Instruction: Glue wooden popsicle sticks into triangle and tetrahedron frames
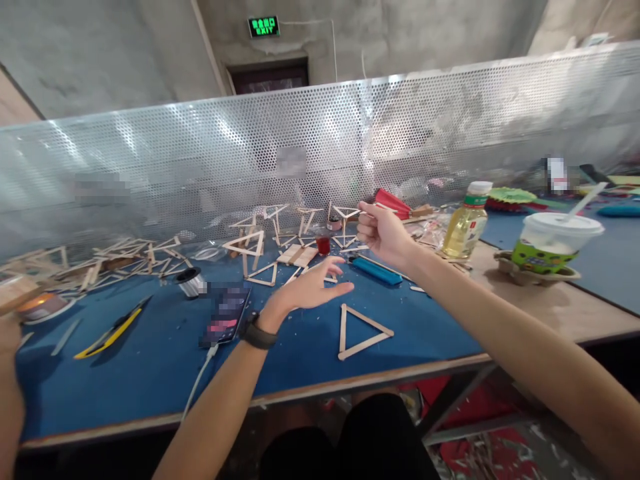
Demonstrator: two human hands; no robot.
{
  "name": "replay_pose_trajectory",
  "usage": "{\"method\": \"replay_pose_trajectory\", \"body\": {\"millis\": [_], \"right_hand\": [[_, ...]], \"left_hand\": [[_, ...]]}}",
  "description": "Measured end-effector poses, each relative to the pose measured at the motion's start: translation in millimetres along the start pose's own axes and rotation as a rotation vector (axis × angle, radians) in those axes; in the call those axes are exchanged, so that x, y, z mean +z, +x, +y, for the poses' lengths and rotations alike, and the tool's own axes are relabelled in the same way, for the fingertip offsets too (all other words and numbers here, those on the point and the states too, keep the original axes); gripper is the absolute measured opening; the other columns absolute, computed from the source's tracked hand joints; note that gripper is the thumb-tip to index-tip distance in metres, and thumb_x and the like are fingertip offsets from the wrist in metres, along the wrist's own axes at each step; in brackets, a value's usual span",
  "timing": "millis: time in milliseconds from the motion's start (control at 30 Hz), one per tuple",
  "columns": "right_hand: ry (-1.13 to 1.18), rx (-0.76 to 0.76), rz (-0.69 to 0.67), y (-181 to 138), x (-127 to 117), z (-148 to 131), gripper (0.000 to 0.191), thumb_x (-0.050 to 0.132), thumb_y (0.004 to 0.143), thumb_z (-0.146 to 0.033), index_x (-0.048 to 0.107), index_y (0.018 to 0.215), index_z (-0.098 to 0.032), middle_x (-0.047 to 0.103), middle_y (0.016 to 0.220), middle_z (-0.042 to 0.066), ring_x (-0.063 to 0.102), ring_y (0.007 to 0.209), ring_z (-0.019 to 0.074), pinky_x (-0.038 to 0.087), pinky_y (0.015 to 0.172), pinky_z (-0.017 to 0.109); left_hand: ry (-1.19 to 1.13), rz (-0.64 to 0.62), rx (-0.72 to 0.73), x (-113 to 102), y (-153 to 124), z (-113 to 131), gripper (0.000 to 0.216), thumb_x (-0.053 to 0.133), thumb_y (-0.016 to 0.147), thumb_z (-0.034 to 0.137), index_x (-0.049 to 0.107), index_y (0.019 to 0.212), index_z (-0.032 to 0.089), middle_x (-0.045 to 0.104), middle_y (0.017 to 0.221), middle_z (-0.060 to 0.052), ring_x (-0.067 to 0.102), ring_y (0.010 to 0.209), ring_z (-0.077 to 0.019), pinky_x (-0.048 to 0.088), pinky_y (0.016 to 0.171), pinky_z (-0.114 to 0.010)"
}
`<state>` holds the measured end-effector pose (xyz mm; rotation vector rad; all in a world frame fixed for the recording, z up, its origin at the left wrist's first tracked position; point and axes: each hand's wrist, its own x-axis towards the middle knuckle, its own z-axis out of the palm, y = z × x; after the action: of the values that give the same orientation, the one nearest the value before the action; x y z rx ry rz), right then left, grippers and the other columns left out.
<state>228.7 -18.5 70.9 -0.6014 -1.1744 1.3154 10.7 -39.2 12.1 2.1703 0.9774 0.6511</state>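
Note:
My left hand [313,285], with a dark band on its wrist, hovers over the blue tabletop with fingers stretched apart and nothing in them. Further forward, my right hand [384,232] is closed, thumb against the curled fingers; whatever it pinches is too small to make out. Its fingertips are close to a wooden-stick frame [345,215], and I cannot tell whether they touch. A flat triangle of craft sticks [367,348] lies near the front edge. Beyond my left hand are a small cup of red liquid [323,245] and a flat stick panel [297,256].
More stick frames [257,247] stand along the perforated metal screen [200,147]. A yellow utility knife [113,333], a cabled phone [227,317] and a blue tool [376,271] lie about. To the right are a bottle [466,223] and a lidded cup [549,247]. Another person's arm [9,393] shows at left.

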Motion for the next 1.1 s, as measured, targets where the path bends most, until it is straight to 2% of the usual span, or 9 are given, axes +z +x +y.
{"method": "replay_pose_trajectory", "body": {"millis": [100, 233, 400, 533, 700, 800, 933, 1000, 1100], "right_hand": [[0.029, -0.004, 0.011, 0, 3, -7, 0.027, 0.066, 0.089, -0.034, 0.043, 0.078, -0.025, 0.017, 0.060, -0.009, 0.014, 0.048, 0.0099, 0.018, 0.043, 0.027], [-0.056, -0.116, 0.012, -1, -5, -22, 0.025, 0.072, 0.086, -0.035, 0.050, 0.080, -0.024, 0.021, 0.061, -0.009, 0.017, 0.047, 0.0083, 0.016, 0.042, 0.026], [-0.326, -0.218, -0.048, -1, -15, -29, 0.024, 0.073, 0.088, -0.042, 0.059, 0.095, -0.024, 0.042, 0.065, -0.006, 0.029, 0.047, 0.0075, 0.024, 0.043, 0.025], [-0.541, -0.086, -0.238, -7, -1, -9, 0.061, 0.081, 0.080, -0.047, 0.056, 0.131, -0.024, 0.064, 0.091, 0.001, 0.048, 0.057, 0.0097, 0.034, 0.046, 0.025], [-0.494, 0.122, -0.632, -4, 12, 24, 0.045, 0.054, 0.097, -0.058, 0.062, 0.078, -0.018, 0.043, 0.055, -0.006, 0.033, 0.046, 0.0077, 0.026, 0.043, 0.023], [-0.322, 0.166, -0.568, 10, -8, 26, 0.048, 0.051, 0.100, -0.053, 0.039, 0.065, -0.022, 0.026, 0.052, -0.009, 0.020, 0.044, 0.0074, 0.018, 0.041, 0.023], [-0.392, 0.133, -0.388, 32, -42, 6, 0.039, 0.052, 0.100, -0.037, 0.043, 0.066, -0.021, 0.033, 0.055, -0.007, 0.022, 0.045, 0.0078, 0.016, 0.041, 0.024], [-0.371, 0.089, -0.302, 40, -47, -10, 0.036, 0.050, 0.101, -0.034, 0.046, 0.068, -0.020, 0.036, 0.057, -0.005, 0.024, 0.045, 0.0080, 0.016, 0.041, 0.024], [-0.242, 0.023, -0.240, 51, -31, -34, 0.030, 0.047, 0.102, -0.030, 0.048, 0.073, -0.020, 0.036, 0.060, -0.006, 0.021, 0.045, 0.0082, 0.014, 0.041, 0.025]], "left_hand": [[-0.300, -0.140, -0.077, 19, 10, 12, 0.049, 0.049, 0.095, 0.066, 0.064, 0.100, 0.019, 0.067, 0.081, -0.006, 0.066, 0.074, -0.0193, 0.054, 0.079, -0.035], [-0.717, -0.256, -0.192, 9, 11, 27, 0.061, 0.033, 0.100, 0.069, 0.063, 0.080, 0.020, 0.033, 0.054, 0.005, 0.033, 0.042, -0.0096, 0.045, 0.047, -0.025], [-0.893, 0.141, -0.001, -25, 26, 62, 0.059, 0.055, 0.100, 0.047, 0.027, 0.056, 0.019, 0.018, 0.057, 0.006, 0.023, 0.042, -0.0058, 0.023, 0.039, -0.018], [-0.942, 0.364, 0.147, -50, 54, 101, 0.054, 0.050, 0.102, 0.033, 0.020, 0.058, 0.020, 0.017, 0.057, 0.006, 0.024, 0.042, -0.0057, 0.023, 0.040, -0.019], [-0.801, 0.539, 0.246, -81, 67, 144, 0.050, 0.056, 0.096, 0.026, 0.021, 0.060, 0.021, 0.019, 0.056, 0.007, 0.025, 0.042, -0.0057, 0.021, 0.040, -0.019], [-0.647, 0.673, 0.290, -107, 59, 151, 0.048, 0.063, 0.087, 0.026, 0.023, 0.061, 0.022, 0.020, 0.053, 0.007, 0.024, 0.042, -0.0077, 0.020, 0.039, -0.021], [-0.481, 0.837, 0.154, -129, 41, 127, 0.042, 0.060, 0.085, 0.027, 0.025, 0.063, 0.023, 0.020, 0.054, 0.008, 0.019, 0.043, -0.0079, 0.013, 0.038, -0.022], [-0.387, 0.805, -0.053, -123, 30, 107, 0.036, 0.060, 0.087, 0.030, 0.032, 0.064, 0.022, 0.025, 0.056, 0.007, 0.019, 0.042, -0.0069, 0.012, 0.039, -0.023], [-0.165, 0.399, -0.248, -94, 17, 81, 0.029, 0.066, 0.089, 0.050, 0.058, 0.094, 0.022, 0.038, 0.061, 0.006, 0.029, 0.044, -0.0077, 0.018, 0.043, -0.025]]}}
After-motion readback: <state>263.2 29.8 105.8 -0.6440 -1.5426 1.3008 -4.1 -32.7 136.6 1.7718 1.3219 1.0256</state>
